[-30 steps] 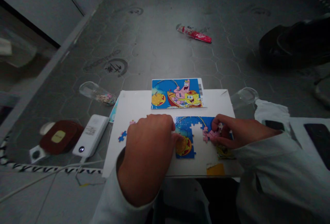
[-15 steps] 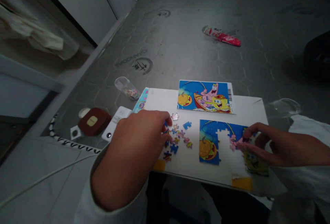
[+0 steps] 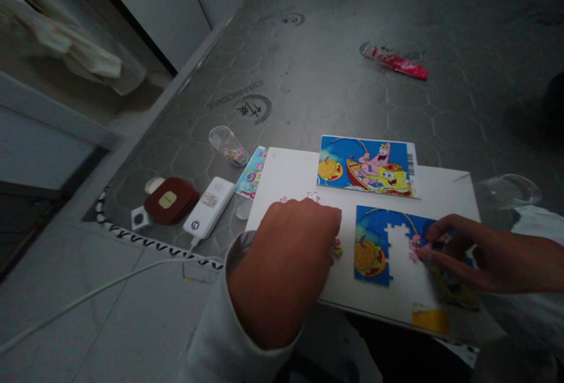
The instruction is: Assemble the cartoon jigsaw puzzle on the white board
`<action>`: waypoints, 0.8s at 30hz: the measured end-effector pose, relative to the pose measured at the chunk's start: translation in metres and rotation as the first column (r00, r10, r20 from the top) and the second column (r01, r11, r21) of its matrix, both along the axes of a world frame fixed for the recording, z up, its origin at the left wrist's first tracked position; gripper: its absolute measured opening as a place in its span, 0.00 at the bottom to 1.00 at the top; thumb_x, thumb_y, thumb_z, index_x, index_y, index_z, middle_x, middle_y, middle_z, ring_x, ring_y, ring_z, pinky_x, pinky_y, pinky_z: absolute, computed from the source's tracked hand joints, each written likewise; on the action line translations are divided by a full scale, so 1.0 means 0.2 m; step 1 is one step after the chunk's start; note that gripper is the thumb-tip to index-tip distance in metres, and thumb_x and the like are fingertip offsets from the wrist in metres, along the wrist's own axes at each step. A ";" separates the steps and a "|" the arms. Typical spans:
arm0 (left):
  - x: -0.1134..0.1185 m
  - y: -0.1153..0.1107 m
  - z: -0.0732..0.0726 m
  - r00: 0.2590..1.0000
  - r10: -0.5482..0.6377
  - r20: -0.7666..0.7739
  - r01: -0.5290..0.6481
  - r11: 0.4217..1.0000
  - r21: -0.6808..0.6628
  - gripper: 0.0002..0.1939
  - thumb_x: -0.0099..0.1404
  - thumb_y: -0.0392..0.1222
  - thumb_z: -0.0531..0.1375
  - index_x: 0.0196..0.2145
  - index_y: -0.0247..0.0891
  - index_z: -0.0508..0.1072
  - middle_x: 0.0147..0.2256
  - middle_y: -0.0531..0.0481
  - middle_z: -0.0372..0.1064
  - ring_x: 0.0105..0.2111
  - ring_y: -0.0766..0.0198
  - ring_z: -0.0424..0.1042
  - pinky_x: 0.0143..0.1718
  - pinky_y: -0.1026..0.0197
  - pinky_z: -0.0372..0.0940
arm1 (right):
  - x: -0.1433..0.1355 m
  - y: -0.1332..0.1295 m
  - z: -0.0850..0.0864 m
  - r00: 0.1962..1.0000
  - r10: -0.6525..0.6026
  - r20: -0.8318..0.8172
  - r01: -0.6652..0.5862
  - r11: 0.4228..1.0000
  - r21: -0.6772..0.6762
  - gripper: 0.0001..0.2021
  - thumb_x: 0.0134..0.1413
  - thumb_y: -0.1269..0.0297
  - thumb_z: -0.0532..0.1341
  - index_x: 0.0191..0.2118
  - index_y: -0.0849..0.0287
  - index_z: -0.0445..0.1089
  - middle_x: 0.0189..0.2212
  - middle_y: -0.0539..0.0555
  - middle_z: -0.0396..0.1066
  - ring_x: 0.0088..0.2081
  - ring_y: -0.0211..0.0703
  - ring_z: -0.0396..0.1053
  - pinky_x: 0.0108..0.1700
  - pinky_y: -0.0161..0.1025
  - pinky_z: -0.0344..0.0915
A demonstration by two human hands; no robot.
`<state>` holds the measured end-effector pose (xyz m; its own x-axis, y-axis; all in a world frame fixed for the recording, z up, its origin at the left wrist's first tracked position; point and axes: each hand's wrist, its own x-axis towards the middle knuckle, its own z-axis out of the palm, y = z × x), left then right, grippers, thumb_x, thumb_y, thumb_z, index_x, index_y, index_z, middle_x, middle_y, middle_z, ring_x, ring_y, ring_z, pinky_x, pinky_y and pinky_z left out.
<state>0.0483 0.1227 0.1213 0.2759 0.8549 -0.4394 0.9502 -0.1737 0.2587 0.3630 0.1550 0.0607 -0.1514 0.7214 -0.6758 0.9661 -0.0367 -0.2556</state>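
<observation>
A partly assembled jigsaw puzzle (image 3: 369,259) lies on a white board (image 3: 282,165), with a gap in its middle. My right hand (image 3: 489,254) rests at the puzzle's right part, thumb and forefinger bent round a pink section and touching it; the hand hides some of that side. My left hand (image 3: 286,259) is palm down over the loose puzzle pieces left of the puzzle, its fingers curled under and hidden. One loose puzzle piece (image 3: 337,248) peeks out beside it, another puzzle piece (image 3: 314,196) above its knuckles. Behind the puzzle lies the printed reference picture (image 3: 365,165).
Left of the board are a white power bank (image 3: 210,207) with a cable, a brown case (image 3: 171,201) and a clear cup (image 3: 229,147) of pieces lying on its side. Another clear container (image 3: 513,189) stands right. A red wrapper (image 3: 396,63) lies on the grey mat (image 3: 317,89).
My left hand has moved right across the board and now covers most of the loose pieces. My right hand stays at the puzzle's right part. The whole view has shifted slightly.
</observation>
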 end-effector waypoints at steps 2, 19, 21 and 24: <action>0.04 0.00 0.00 1.000 0.007 -0.008 -0.007 1.000 0.008 0.05 0.62 0.44 0.65 0.38 0.48 0.78 0.38 0.49 0.78 0.39 0.48 0.77 0.41 0.46 0.69 | 0.04 0.02 -0.02 1.000 0.006 -0.005 -0.006 1.000 0.004 0.31 0.44 0.26 0.56 0.42 0.46 0.69 0.33 0.56 0.79 0.25 0.47 0.74 0.26 0.45 0.68; 0.09 0.01 0.00 1.000 -0.004 -0.029 0.004 1.000 -0.003 0.06 0.67 0.41 0.59 0.34 0.47 0.77 0.34 0.48 0.76 0.33 0.53 0.74 0.34 0.53 0.64 | -0.16 -0.14 0.20 0.999 -0.031 0.023 0.021 0.928 0.371 0.13 0.59 0.47 0.57 0.40 0.49 0.71 0.25 0.48 0.77 0.21 0.42 0.69 0.25 0.40 0.59; 0.10 0.02 0.02 0.999 -0.015 -0.048 0.015 1.000 -0.006 0.06 0.65 0.41 0.60 0.33 0.47 0.78 0.31 0.48 0.75 0.31 0.54 0.74 0.32 0.54 0.62 | -0.14 -0.12 0.20 0.998 -0.050 0.041 0.035 0.949 0.314 0.10 0.56 0.50 0.61 0.39 0.48 0.71 0.25 0.47 0.77 0.21 0.42 0.70 0.25 0.40 0.59; 0.14 0.05 0.01 1.000 -0.013 -0.009 0.013 1.000 -0.006 0.05 0.64 0.42 0.62 0.34 0.49 0.79 0.29 0.50 0.76 0.27 0.57 0.73 0.30 0.57 0.61 | -0.14 -0.10 0.19 0.996 -0.051 0.069 0.035 0.978 0.208 0.11 0.52 0.49 0.64 0.37 0.48 0.71 0.23 0.47 0.77 0.19 0.42 0.69 0.23 0.39 0.57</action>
<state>0.0769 0.1322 0.1240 0.2830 0.8483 -0.4475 0.9503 -0.1847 0.2508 0.3349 0.1351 0.0993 -0.0726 0.8510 -0.5202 0.9812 -0.0327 -0.1904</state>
